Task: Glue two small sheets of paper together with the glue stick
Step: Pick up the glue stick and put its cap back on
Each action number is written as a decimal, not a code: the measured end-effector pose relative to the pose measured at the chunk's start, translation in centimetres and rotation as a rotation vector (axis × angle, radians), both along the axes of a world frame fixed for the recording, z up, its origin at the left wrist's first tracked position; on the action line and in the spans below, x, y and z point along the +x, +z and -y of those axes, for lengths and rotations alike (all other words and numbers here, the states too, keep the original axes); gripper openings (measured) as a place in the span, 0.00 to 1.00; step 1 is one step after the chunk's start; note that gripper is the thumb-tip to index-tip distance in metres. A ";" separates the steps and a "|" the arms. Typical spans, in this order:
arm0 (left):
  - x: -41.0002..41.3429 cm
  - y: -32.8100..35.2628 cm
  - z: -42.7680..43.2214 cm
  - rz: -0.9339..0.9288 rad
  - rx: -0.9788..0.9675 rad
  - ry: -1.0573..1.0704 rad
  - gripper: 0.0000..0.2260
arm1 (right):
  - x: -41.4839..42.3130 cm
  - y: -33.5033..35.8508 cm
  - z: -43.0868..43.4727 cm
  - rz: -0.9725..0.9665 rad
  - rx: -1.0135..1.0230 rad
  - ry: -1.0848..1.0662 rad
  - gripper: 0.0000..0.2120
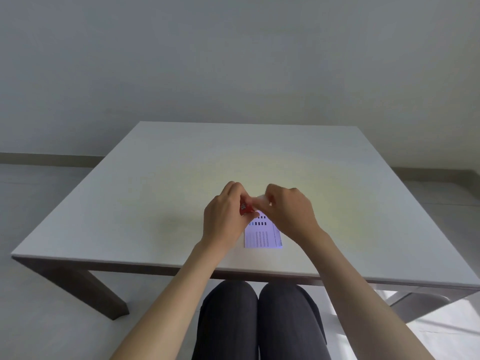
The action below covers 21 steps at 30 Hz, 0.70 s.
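Glue stick (pixel 245 208) sits between both hands, raised just above the printed paper sheet (pixel 262 234) — a red plastic barrel with a printed label, mostly hidden by fingers. The left hand (pixel 225 216) has its grip closed round the barrel, likely to steady it; the right hand (pixel 288 209) pinches a pale, rounded piece at the other end, probably the cap (pixel 261 200), so the two seem set for pulling or twisting it apart. Whether the cap is already free I cannot tell. The sheet lies flat on the smooth, matte, pale surface (pixel 155 203), near its front edge, thin and crisp with dark printed blocks and rows. A second sheet is not distinguishable — it may lie underneath.
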<state>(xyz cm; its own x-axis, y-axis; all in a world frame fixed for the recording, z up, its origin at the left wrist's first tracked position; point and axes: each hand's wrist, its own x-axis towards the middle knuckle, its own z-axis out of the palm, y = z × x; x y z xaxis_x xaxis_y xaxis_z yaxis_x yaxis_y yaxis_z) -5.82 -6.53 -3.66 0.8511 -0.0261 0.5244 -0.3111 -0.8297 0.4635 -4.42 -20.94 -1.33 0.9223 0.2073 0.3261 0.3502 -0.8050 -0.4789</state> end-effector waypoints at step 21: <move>7.6 -2.8 -2.9 -0.235 -0.554 0.205 0.17 | 0.1 -0.4 3.8 -0.135 0.518 -0.120 0.24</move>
